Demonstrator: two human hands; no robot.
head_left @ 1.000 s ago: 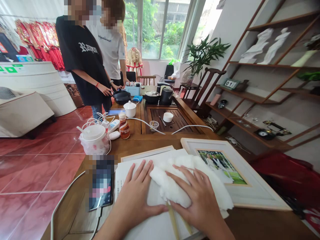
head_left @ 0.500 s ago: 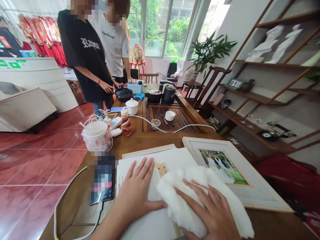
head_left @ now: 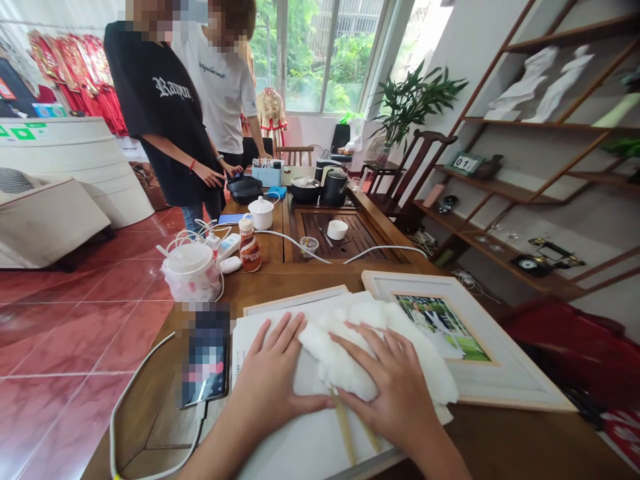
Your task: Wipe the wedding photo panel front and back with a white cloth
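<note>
My left hand (head_left: 273, 373) lies flat with fingers spread on a white panel (head_left: 280, 443), holding it against the table. A thick, fluffy white cloth (head_left: 345, 363) is under my right hand (head_left: 387, 380), whose fingers bend over it and press it onto the panel. Two narrow tan strips (head_left: 345, 430) show on the panel below the cloth; whatever joins them is hidden beneath it. Right of the cloth lies a framed photo (head_left: 445, 327) with a wide white mat. A phone (head_left: 205, 367) with a plugged-in cable rests left of my left hand.
Farther up the wooden table stand a lidded white container (head_left: 193, 270), a brown bottle (head_left: 249, 247), a white lidded cup (head_left: 261, 213) and a small bowl (head_left: 337, 230) on a tea tray. A white cable (head_left: 295, 245) crosses there. Two people stand at the far left side.
My right hand and the cloth have moved up and left over the panel, covering the tan cat-like face and uncovering the tan strips below. My left hand stays in place.
</note>
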